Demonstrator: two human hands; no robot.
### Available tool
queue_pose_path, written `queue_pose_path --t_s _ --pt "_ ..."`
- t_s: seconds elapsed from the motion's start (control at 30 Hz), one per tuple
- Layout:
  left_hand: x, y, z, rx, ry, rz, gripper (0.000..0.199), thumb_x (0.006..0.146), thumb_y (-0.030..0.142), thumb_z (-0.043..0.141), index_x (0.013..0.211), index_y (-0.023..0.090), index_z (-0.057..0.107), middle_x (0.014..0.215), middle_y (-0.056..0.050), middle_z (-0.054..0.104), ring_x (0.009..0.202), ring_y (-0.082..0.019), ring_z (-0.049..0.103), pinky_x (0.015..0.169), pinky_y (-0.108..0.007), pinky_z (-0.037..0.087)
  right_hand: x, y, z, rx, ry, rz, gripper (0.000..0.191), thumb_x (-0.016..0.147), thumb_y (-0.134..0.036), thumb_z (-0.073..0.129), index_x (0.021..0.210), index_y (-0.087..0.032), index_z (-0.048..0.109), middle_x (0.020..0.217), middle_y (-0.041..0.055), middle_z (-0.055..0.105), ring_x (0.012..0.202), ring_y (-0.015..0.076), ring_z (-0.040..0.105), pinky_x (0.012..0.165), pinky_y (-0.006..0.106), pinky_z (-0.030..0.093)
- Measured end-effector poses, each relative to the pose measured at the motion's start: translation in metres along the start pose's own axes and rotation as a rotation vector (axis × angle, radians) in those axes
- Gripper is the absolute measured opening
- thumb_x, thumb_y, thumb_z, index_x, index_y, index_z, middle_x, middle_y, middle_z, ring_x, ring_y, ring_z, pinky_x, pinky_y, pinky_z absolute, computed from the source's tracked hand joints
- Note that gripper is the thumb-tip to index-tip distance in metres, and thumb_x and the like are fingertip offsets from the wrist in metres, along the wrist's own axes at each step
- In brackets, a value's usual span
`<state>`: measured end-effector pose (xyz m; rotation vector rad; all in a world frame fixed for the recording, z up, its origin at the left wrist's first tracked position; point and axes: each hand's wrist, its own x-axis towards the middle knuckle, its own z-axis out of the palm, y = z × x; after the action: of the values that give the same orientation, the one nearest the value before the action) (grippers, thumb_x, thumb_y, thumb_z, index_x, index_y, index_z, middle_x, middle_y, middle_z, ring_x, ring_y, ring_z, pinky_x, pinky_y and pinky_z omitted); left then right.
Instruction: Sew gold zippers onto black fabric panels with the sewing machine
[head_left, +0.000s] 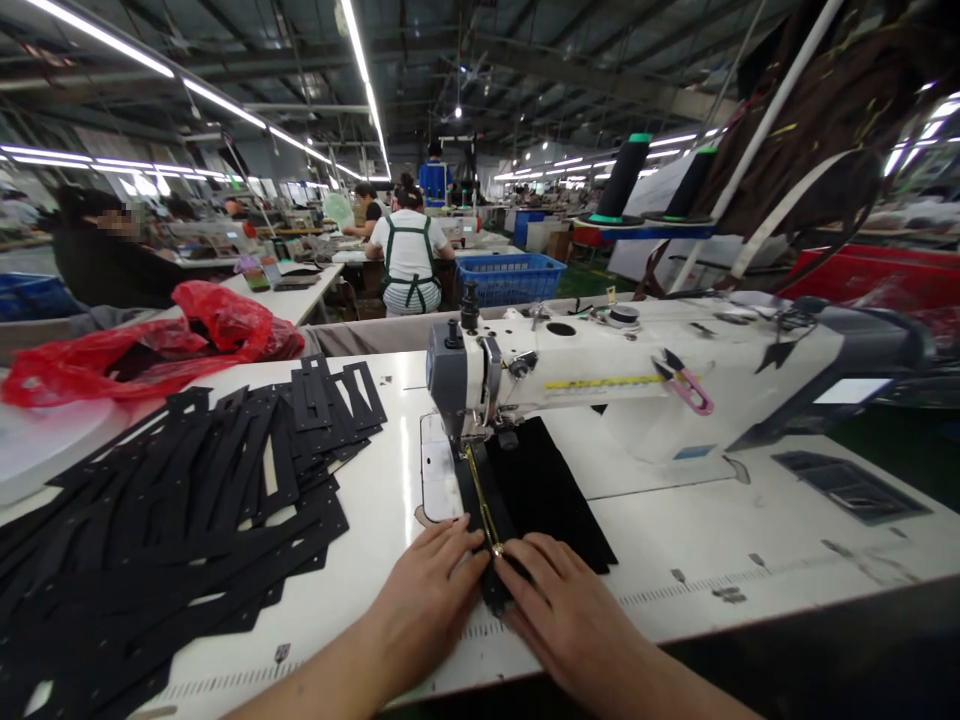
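Note:
A white sewing machine [630, 370] stands on the white table. Under its needle area lies a black fabric piece [551, 490] with a gold zipper [482, 495] running toward me. My left hand [431, 590] touches the left edge of the zipper strip, its fingers pressed together on the cloth. My right hand [559, 600] rests on the right side, fingertips beside the metal zipper pull [496, 549]. Both hands hold the near end of the work from either side. What lies under the fingers is hidden.
Many cut black pieces [225, 480] are heaped at the left, beside a red plastic bag [217, 330]. Pink-handled snips [688, 385] sit on the machine. Thread cones [622, 180] stand at the upper right. A person [410, 250] sits ahead near a blue basket [510, 278].

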<state>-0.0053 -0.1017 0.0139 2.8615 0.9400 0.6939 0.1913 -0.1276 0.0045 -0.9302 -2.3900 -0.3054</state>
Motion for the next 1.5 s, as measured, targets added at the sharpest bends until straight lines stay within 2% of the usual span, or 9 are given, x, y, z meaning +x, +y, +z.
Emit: queue_pose_path --t_s 0.13,0.23,0.4,0.53,0.67,0.83,1.03,1.23,1.5 --pt "0.012 0.004 -0.006 -0.092 -0.044 -0.158 0.037 0.071 0.011 0.057 0.107 0.016 0.051 0.107 -0.008 0.057 0.100 -0.024 0.054 0.088 -0.042 0.045 0.019 0.012 -0.006 0.154 -0.056 0.034 0.022 0.083 -0.003 0.039 0.086 -0.010 0.059 0.086 0.0110 0.056 0.079 0.0214 0.048 0.067 0.035 0.045" --pt "0.029 -0.002 -0.012 -0.071 0.001 -0.258 0.018 0.072 0.013 0.062 0.089 0.016 0.056 0.089 -0.006 0.061 0.083 -0.022 0.058 0.074 -0.037 0.048 0.046 0.029 -0.023 0.428 -0.138 0.209 0.017 0.085 -0.008 0.043 0.074 -0.014 0.055 0.079 0.0054 0.053 0.076 0.0173 0.048 0.069 0.032 0.044" --pt "0.046 -0.013 -0.020 -0.074 0.044 -0.253 0.012 0.076 0.010 0.062 0.082 0.021 0.062 0.079 0.000 0.065 0.071 -0.017 0.061 0.066 -0.029 0.047 0.069 0.043 -0.042 0.476 -0.232 0.227 0.012 0.073 -0.014 0.067 0.080 -0.016 0.058 0.084 0.0027 0.055 0.081 0.0178 0.048 0.072 0.032 0.042" --pt "0.031 -0.008 -0.018 -0.091 0.049 -0.207 0.016 0.078 0.009 0.058 0.086 0.021 0.064 0.083 -0.001 0.067 0.074 -0.017 0.062 0.068 -0.029 0.048 0.053 0.029 -0.025 0.250 -0.160 0.156 0.010 0.072 -0.012 0.066 0.076 -0.015 0.057 0.080 0.0037 0.054 0.078 0.0190 0.046 0.069 0.033 0.040" --pt "0.011 -0.003 -0.022 -0.238 -0.042 -0.046 0.033 0.078 0.010 0.049 0.108 0.021 0.059 0.100 -0.005 0.065 0.090 -0.019 0.060 0.084 -0.034 0.045 0.025 0.010 0.005 0.052 -0.042 0.056 0.008 0.076 -0.006 0.054 0.075 -0.013 0.058 0.072 0.0053 0.052 0.071 0.0205 0.043 0.062 0.034 0.036" --pt "0.024 -0.010 -0.022 -0.216 -0.081 -0.113 0.023 0.085 0.013 0.047 0.098 0.022 0.064 0.092 -0.004 0.064 0.085 -0.017 0.058 0.077 -0.032 0.043 0.009 0.000 0.021 -0.031 0.154 0.012 0.024 0.085 -0.004 0.038 0.078 -0.011 0.060 0.069 0.0062 0.054 0.066 0.0195 0.044 0.059 0.033 0.032" --pt "0.056 -0.007 -0.017 -0.048 -0.348 -0.080 0.015 0.080 0.011 0.054 0.081 0.021 0.066 0.084 -0.002 0.059 0.077 -0.017 0.057 0.073 -0.031 0.042 0.006 -0.006 0.018 0.027 0.143 0.093 0.025 0.085 -0.006 0.038 0.084 -0.012 0.062 0.070 0.0064 0.056 0.069 0.0192 0.048 0.063 0.034 0.035" --pt "0.063 -0.007 -0.017 -0.073 -0.420 -0.125 0.011 0.069 0.007 0.056 0.075 0.015 0.061 0.078 -0.005 0.059 0.074 -0.021 0.058 0.069 -0.032 0.046 0.003 -0.007 0.022 0.030 0.160 0.096 0.023 0.082 -0.003 0.040 0.083 -0.011 0.062 0.069 0.0067 0.056 0.069 0.0199 0.047 0.062 0.034 0.036" --pt "0.064 -0.015 -0.014 -0.211 -0.431 -0.206 0.014 0.064 0.008 0.058 0.073 0.018 0.059 0.073 0.002 0.061 0.065 -0.015 0.058 0.058 -0.022 0.044 0.004 -0.005 0.024 0.015 0.144 0.063 0.022 0.082 -0.003 0.040 0.080 -0.010 0.061 0.067 0.0070 0.054 0.068 0.0199 0.047 0.061 0.033 0.036"
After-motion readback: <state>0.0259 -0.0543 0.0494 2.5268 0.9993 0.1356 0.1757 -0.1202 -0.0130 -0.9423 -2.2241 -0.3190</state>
